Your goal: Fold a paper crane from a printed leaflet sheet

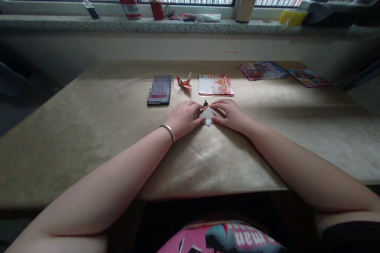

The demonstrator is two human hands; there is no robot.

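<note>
A small folded sheet of paper [208,116] lies on the table in front of me, white on most of its face with a colourful printed tip pointing away. My left hand [184,116], with a silver bangle at the wrist, grips the paper's left edge between thumb and fingers. From the other side my right hand [230,114] pinches the right edge in the same way. Just beyond my hands stands a red folded paper crane [184,82]. Right of the crane is a stack of printed paper sheets [216,85], white and red on top.
A phone [160,91] with a blurred screen lies left of the crane. Colourful booklets or cards [263,70] are piled at the back right of the table [89,118]. The granite windowsill [113,26] behind holds a red can [128,2], a red lighter-like object [156,8] and a brush [90,9].
</note>
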